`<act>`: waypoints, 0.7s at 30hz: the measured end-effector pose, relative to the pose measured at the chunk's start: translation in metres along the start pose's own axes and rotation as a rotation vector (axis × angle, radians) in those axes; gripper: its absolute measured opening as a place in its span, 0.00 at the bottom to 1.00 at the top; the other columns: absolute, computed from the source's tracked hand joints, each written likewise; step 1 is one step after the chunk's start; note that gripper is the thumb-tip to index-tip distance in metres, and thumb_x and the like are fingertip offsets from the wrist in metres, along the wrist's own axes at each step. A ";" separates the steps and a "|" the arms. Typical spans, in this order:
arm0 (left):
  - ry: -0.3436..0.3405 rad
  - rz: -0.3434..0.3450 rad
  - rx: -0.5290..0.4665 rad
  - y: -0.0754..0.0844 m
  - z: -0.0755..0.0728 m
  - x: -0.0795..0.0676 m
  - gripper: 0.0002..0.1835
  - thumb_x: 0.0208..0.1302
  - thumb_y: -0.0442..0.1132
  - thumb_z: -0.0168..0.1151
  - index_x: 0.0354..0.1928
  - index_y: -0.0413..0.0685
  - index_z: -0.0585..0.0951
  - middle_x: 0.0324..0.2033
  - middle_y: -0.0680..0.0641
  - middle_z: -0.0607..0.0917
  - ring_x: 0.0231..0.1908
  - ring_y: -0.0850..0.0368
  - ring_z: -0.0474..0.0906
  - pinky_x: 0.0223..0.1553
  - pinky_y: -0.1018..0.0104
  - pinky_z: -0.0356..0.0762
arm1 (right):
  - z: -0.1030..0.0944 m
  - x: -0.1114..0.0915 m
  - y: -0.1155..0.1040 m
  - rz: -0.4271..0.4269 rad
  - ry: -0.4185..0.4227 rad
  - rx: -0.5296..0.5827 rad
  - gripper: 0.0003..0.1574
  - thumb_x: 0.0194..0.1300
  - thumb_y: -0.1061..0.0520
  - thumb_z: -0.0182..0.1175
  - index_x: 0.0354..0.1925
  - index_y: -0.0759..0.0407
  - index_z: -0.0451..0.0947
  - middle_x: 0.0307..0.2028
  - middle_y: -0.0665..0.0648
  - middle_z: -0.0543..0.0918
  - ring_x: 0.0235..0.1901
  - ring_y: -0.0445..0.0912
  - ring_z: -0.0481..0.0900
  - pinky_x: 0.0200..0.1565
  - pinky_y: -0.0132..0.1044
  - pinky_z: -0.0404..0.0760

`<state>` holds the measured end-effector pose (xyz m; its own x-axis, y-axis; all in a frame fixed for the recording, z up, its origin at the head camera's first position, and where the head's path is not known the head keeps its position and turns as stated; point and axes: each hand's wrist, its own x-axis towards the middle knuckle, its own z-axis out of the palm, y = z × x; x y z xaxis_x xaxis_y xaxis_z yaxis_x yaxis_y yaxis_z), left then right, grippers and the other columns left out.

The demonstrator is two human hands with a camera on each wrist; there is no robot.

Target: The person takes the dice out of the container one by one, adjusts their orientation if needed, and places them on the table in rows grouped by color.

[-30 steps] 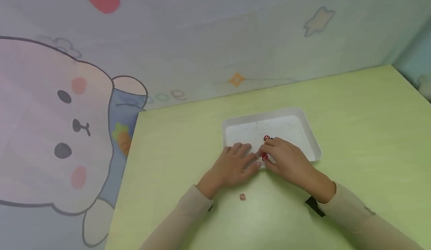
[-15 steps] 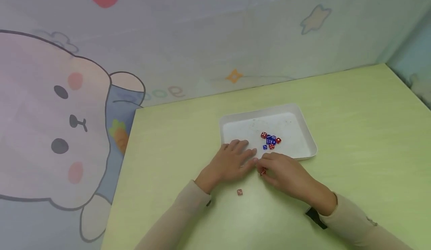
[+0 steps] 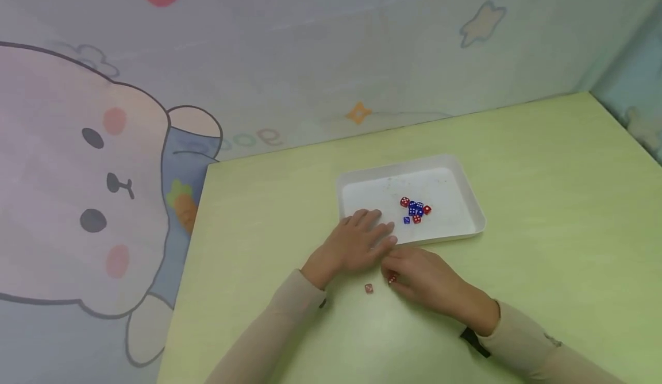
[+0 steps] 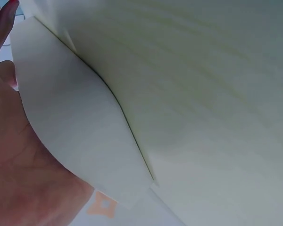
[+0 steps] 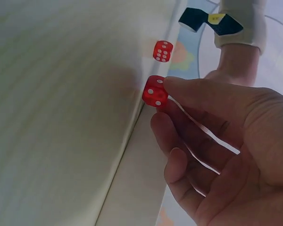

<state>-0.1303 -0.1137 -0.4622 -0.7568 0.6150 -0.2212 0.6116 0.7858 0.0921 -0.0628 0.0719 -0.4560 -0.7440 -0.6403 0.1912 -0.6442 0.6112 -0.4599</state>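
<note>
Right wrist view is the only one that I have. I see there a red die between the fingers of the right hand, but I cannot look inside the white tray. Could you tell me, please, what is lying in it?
Observer: Several red dice and blue dice lie bunched together on the floor of the white tray.
Operator: Thank you. And where are the fingers of the left hand placed, please?
Observer: The head view shows them spread, reaching over the inside of the tray at its near left corner.
</note>
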 end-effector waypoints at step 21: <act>-0.034 0.009 -0.041 0.003 -0.007 0.004 0.31 0.75 0.64 0.28 0.72 0.63 0.65 0.73 0.48 0.60 0.71 0.47 0.55 0.67 0.49 0.59 | 0.010 0.001 -0.001 -0.010 -0.024 -0.009 0.09 0.57 0.61 0.67 0.29 0.47 0.79 0.30 0.43 0.78 0.32 0.39 0.74 0.34 0.34 0.75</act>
<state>-0.1331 -0.1082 -0.4556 -0.7427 0.6200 -0.2532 0.6079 0.7827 0.1333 -0.0617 0.0661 -0.4639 -0.7332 -0.6570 0.1751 -0.6531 0.6088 -0.4504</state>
